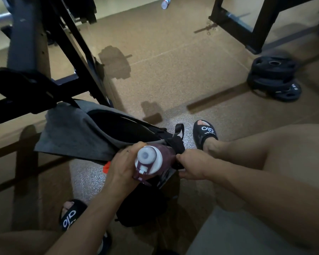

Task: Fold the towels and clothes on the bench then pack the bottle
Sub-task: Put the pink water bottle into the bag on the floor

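Left hand grip wraps bottle; right hand grip pinches bag pocket edge at 3 o'clock. Keep pocket stretched, slide bottle base-first.

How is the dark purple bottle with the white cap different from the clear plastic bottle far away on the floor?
The dark purple bottle with the white cap is gripped by the left hand at the black bag, near the camera; the clear plastic bottle lies alone on the brown floor, untouched. The purple one is opaque, the far one see-through. Both are drink bottles.
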The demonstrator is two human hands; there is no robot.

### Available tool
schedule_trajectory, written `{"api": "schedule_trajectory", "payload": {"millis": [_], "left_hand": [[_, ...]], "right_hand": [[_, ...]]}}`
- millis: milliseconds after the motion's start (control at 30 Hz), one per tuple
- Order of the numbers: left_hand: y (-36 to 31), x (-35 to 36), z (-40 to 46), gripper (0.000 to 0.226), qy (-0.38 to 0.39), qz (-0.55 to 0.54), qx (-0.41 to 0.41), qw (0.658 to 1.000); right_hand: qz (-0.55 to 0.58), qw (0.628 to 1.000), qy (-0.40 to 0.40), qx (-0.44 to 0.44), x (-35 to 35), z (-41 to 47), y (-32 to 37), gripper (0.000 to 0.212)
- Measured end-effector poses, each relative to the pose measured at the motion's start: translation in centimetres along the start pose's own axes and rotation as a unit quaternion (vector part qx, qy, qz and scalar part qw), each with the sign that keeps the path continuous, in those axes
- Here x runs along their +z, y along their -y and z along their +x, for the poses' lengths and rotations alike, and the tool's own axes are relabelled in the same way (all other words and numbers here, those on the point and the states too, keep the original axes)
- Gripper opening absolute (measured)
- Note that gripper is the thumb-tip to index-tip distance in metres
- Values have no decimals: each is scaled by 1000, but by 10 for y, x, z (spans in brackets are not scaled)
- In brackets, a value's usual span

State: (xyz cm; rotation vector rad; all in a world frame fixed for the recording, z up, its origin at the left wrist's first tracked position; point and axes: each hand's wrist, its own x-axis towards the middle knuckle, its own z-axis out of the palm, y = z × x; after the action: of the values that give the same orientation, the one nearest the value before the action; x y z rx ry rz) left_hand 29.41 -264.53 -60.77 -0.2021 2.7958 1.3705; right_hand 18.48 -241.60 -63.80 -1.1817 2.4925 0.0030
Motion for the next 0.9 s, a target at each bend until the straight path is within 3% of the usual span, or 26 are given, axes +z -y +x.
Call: {"api": "schedule_trajectory", "payload": {"millis": [133,267,433,533,700,800,900], "left_hand": [[-13,-1,0,26,-50,81,54,994],[-30,1,-5,37,-83,102,76,988],[-45,-2,-9,50,1,111,55,992],[-47,-10,-5,87,37,171,80,981],[-70,-44,-10,110,76,201,150,965],[-88,-58,-9,97,66,243,163,954],[-108,-63,1,74,83,372,214,899]], "right_hand": [[24,999,-25,13,3,-1,5,42],[46,998,-28,31,7,-1,13,47],[92,993,-32,60,10,1,27,58],[83,993,-48,65,10,2,27,59],[73,995,-51,43,8,1,24,54],[61,997,-40,37,6,3,25,58],[65,997,-30,36,7,5,25,59]]}}
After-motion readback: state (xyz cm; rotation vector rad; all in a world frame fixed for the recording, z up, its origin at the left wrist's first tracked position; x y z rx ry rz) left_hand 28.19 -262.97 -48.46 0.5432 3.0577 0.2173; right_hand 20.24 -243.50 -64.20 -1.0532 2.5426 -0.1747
